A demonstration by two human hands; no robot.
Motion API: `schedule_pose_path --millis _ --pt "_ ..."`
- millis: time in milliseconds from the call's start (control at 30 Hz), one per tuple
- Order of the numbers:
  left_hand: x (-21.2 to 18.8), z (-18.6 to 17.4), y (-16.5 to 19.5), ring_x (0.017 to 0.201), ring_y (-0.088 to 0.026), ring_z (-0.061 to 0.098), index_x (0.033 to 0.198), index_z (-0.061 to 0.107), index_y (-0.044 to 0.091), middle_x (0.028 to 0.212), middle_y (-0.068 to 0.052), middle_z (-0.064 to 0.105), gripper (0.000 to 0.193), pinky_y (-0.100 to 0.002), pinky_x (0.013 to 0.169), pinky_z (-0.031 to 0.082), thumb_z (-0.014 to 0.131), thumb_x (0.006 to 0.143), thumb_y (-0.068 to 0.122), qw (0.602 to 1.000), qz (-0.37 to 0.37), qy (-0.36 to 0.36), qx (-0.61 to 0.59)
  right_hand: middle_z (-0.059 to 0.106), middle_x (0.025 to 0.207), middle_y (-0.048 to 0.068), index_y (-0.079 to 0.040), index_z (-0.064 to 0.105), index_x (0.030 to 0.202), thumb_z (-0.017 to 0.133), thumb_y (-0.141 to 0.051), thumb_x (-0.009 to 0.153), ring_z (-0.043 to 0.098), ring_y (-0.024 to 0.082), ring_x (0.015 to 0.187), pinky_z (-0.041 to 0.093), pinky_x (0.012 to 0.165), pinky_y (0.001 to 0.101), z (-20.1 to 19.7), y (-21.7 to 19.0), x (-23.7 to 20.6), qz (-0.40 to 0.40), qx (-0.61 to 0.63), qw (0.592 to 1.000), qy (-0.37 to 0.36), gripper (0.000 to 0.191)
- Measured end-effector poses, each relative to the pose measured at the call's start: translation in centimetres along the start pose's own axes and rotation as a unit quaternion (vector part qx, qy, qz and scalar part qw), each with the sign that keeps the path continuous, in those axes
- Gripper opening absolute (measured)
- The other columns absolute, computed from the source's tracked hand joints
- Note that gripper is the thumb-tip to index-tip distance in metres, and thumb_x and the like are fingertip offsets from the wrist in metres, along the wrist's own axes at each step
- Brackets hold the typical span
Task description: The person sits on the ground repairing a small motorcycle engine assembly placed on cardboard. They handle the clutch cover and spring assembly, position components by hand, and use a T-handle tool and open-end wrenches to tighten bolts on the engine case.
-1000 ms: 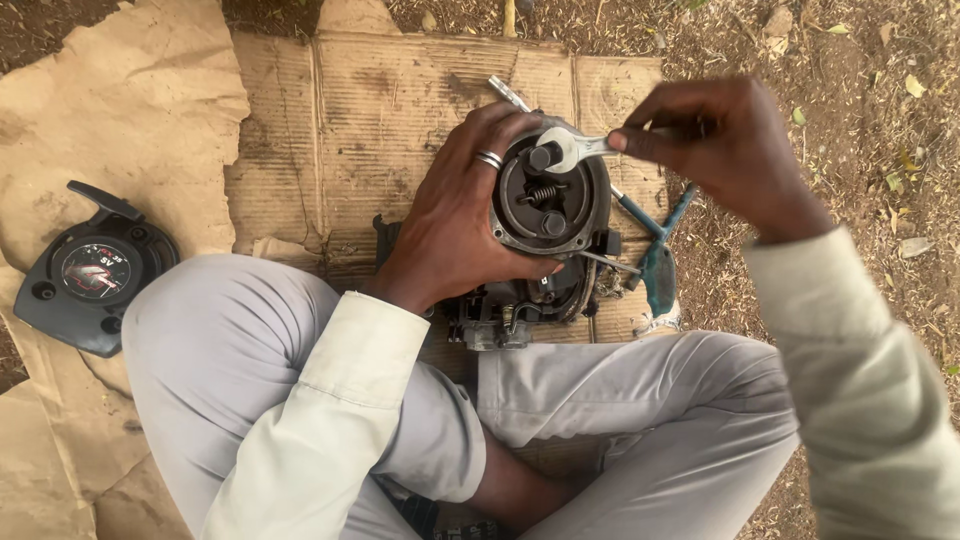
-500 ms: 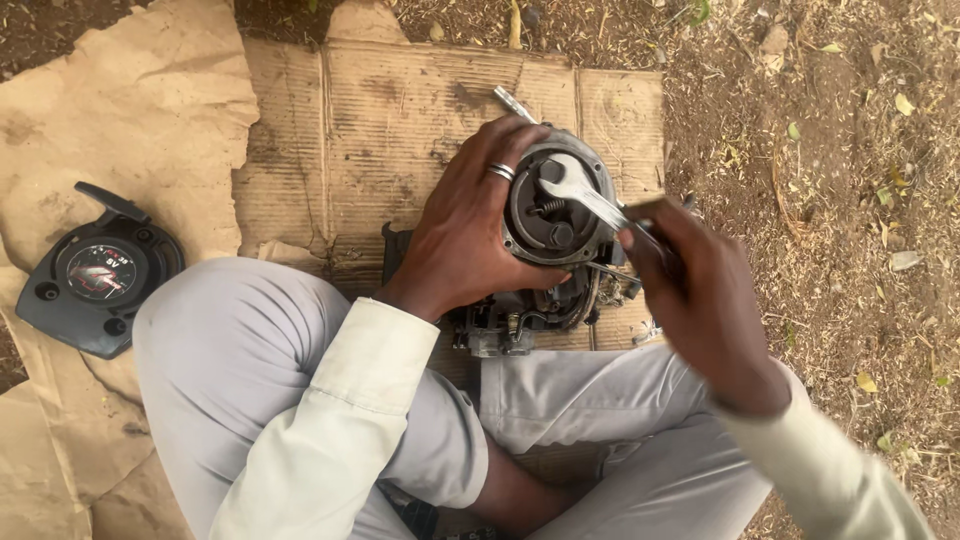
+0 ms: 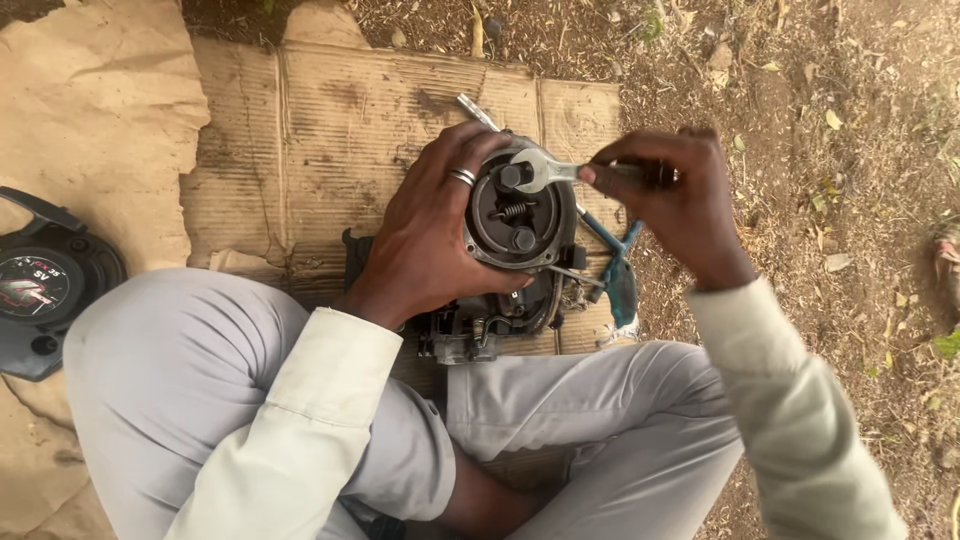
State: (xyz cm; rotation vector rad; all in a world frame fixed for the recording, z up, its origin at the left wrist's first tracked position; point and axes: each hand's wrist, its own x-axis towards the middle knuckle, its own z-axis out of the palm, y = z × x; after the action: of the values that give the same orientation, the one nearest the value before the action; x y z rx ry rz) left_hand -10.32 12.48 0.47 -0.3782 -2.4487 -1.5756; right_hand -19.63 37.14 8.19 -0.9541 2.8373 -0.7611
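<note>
1. Evidently, the right hand (image 3: 680,200) was closed around the handle of a silver open-ended spanner (image 3: 545,170), whose head sat on the upper bolt (image 3: 513,176) of a small engine (image 3: 510,250).
2. The left hand (image 3: 430,235), wearing a ring (image 3: 461,177), was spread and clamped over the engine's round dark housing (image 3: 515,215), steadying it.
3. Done well, I judged, this called for the spanner seated square on the bolt and the left hand pressing firmly against the turn.
4. The engine rested on flattened cardboard (image 3: 330,130) between the person's crossed legs; it looked greasy and dark, with a small spring and a second bolt showing inside the housing.
5. Blue-handled pliers (image 3: 615,270) lay just beside it, and a black cover (image 3: 45,285) lay well apart at the left.
</note>
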Motion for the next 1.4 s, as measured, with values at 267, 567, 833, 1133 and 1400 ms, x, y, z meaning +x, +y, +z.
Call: schedule_pose_path --millis 267,567,833,1133,1400 --pt "0.1 0.1 0.0 0.144 -0.04 0.042 0.149 0.04 0.016 0.152 -0.016 0.042 0.12 -0.052 0.12 0.036 0.101 0.049 0.042 1.0 -0.004 -0.002 0.004 0.077 0.093 0.004 -0.009 0.079 0.1 0.082 -0.02 0.093 0.07 0.009 0.073 0.056 0.061 0.0232 -2.0 3.9 6.7 -0.073 0.043 0.979 -0.185 0.014" --pt "-0.2 0.2 -0.2 0.145 -0.039 0.041 0.15 0.039 0.017 0.154 -0.016 0.041 0.122 -0.052 0.121 0.037 0.101 0.049 0.044 1.0 -0.005 -0.003 0.011 0.076 0.085 0.004 -0.009 0.08 0.102 0.077 -0.023 0.094 0.059 0.011 0.057 0.04 0.046 0.0272 -0.7 2.9 3.7 0.038 0.089 0.98 -0.177 0.016" --pt "-0.1 0.6 -0.3 0.145 -0.04 0.041 0.15 0.038 0.015 0.153 -0.016 0.041 0.123 -0.052 0.12 0.036 0.101 0.049 0.047 0.999 -0.009 -0.003 0.04 0.064 0.064 0.002 -0.005 0.074 0.119 0.071 -0.016 0.096 0.047 0.006 0.048 0.033 0.042 0.0268 1.9 -5.7 -6.7 0.233 0.071 0.97 -0.005 0.026" --pt "-0.2 0.2 -0.3 0.144 -0.04 0.044 0.149 0.039 0.017 0.151 -0.015 0.043 0.122 -0.052 0.12 0.039 0.101 0.048 0.042 1.0 0.009 0.012 0.013 0.075 0.079 0.003 -0.006 0.08 0.1 0.081 -0.016 0.097 0.055 0.005 0.052 0.034 0.043 0.024 0.3 -2.4 -3.5 0.114 0.023 0.991 0.063 0.011" --pt "0.0 0.0 -0.5 0.139 -0.04 0.047 0.147 0.039 0.018 0.147 -0.015 0.044 0.12 -0.053 0.117 0.041 0.101 0.047 0.042 1.0 0.006 0.007 0.013 0.078 0.09 0.005 -0.009 0.079 0.101 0.079 -0.013 0.097 0.06 0.004 0.055 0.039 0.043 0.0226 -0.6 2.7 1.2 -0.007 0.057 0.996 -0.062 0.005"
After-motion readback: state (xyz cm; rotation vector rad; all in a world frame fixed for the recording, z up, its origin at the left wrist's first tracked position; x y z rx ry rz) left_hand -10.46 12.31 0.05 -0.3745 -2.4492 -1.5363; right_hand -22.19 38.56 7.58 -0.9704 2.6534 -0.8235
